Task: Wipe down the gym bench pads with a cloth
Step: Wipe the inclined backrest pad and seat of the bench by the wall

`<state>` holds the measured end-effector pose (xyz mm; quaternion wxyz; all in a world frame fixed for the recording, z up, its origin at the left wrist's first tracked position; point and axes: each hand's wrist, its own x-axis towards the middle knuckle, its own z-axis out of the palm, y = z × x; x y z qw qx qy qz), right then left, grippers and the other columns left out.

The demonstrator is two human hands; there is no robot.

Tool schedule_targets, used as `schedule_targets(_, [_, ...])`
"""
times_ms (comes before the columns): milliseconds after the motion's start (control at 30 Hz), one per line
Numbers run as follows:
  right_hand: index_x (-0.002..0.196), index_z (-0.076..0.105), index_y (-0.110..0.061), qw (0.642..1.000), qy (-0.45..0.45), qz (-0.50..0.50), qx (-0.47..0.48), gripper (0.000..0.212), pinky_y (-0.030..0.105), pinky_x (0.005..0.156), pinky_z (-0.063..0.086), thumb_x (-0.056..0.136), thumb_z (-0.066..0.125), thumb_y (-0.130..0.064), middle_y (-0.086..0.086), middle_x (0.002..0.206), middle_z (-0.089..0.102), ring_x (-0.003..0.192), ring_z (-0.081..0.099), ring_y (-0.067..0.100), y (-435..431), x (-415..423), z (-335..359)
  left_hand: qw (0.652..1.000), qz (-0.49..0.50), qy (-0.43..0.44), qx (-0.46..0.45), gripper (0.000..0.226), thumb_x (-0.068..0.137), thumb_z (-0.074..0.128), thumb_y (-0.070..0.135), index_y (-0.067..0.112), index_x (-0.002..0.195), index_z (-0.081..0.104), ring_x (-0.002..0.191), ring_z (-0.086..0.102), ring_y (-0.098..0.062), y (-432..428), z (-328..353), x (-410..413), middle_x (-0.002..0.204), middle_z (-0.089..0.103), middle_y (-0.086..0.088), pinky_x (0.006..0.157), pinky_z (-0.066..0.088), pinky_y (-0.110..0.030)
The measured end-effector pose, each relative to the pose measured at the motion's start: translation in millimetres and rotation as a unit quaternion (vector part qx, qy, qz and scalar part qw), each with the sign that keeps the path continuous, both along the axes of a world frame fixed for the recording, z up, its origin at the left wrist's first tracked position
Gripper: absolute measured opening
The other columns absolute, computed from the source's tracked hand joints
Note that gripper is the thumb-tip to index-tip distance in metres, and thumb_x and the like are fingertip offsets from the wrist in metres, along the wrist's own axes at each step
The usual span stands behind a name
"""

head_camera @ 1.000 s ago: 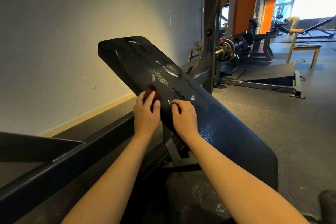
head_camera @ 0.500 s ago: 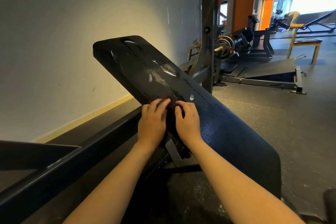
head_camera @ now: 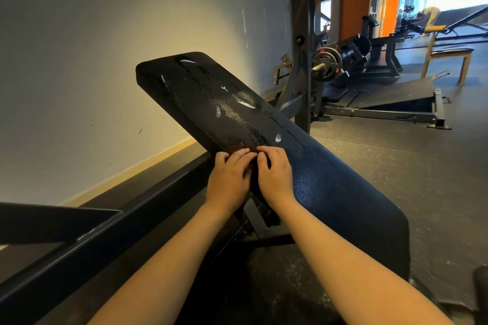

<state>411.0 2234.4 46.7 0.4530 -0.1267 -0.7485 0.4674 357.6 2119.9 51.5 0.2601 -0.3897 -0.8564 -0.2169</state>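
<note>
Gym, by the wall (head_camera: 79,60): tilted bench pad (head_camera: 330,179), wet streaks (head_camera: 245,103) higher up. Left hand (head_camera: 229,178) presses the cloth (head_camera: 232,150) flat mid-pad; right hand (head_camera: 275,174) curls beside it, grip unclear. Best wiped upward, strokes overlapping

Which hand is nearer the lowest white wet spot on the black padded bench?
Right. The right hand sits just below the lowest white wet spot on the black padded bench; the left hand is further off, down and to the left.

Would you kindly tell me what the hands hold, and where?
A cloth, pressed on the pad under left fingers; right fingers curl at its edge, grip unclear.
</note>
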Motion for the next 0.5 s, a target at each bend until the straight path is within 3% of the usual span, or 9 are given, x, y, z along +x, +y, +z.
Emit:
schedule_targets(133, [0.126, 0.065, -0.013, 0.997, -0.039, 0.013, 0.073, 0.028, 0.027, 0.102, 0.038, 0.102, 0.052, -0.02, 0.001, 0.122, 0.058, 0.116, 0.05, 0.014, -0.8, 2.0, -1.7, 0.998, 0.057, 0.012, 0.019, 0.039, 0.106, 0.044, 0.032, 0.029, 0.144, 0.053, 0.129, 0.041, -0.022, -3.7, 18.7, -16.7, 0.149, 0.051, 0.008, 0.1, 0.048, -0.036])
schedule_targets(233, [0.134, 0.06, -0.016, 0.994, -0.057, 0.024, 0.094, 0.033, 0.022, 0.104, 0.031, 0.103, 0.051, -0.023, -0.002, 0.13, 0.057, 0.123, 0.045, 0.011, -0.2, 1.0, -1.1, 0.994, 0.093, -0.019, 0.058, 0.04, 0.106, 0.042, 0.037, 0.028, 0.144, 0.052, 0.125, 0.04, -0.021, 4.7, 25.9, -22.9, 0.151, 0.05, 0.008, 0.094, 0.05, -0.034])
schedule_targets(333, [0.132, 0.061, -0.014, 0.999, -0.025, 0.029, 0.029, 0.032, 0.026, 0.106, 0.037, 0.103, 0.051, -0.021, -0.001, 0.129, 0.058, 0.121, 0.05, 0.011, 2.0, 1.9, -1.9, 0.995, 0.08, -0.003, 0.057, 0.037, 0.106, 0.043, 0.035, 0.026, 0.139, 0.058, 0.116, 0.041, -0.018, 14.4, 19.6, -12.0, 0.141, 0.058, 0.007, 0.084, 0.049, -0.029])
schedule_targets(433, [0.125, 0.065, -0.013, 0.999, 0.005, 0.011, -0.038, 0.027, 0.018, 0.098, 0.04, 0.103, 0.05, -0.018, -0.002, 0.121, 0.059, 0.11, 0.052, 0.004, 2.1, 4.0, -0.9, 0.999, 0.026, -0.002, 0.038, 0.035, 0.104, 0.045, 0.034, 0.024, 0.133, 0.062, 0.11, 0.044, -0.017, 15.5, 4.9, 3.5, 0.131, 0.064, 0.007, 0.079, 0.049, -0.029])
schedule_targets(500, [0.121, 0.067, -0.013, 0.999, 0.005, 0.004, -0.045, 0.025, 0.016, 0.095, 0.04, 0.103, 0.05, -0.017, -0.004, 0.118, 0.058, 0.106, 0.052, 0.002, 1.9, 5.6, -0.2, 1.0, 0.003, 0.009, 0.008, 0.038, 0.103, 0.044, 0.035, 0.024, 0.135, 0.06, 0.112, 0.045, -0.021, 11.9, -1.6, 8.7, 0.135, 0.062, 0.006, 0.078, 0.051, -0.03])
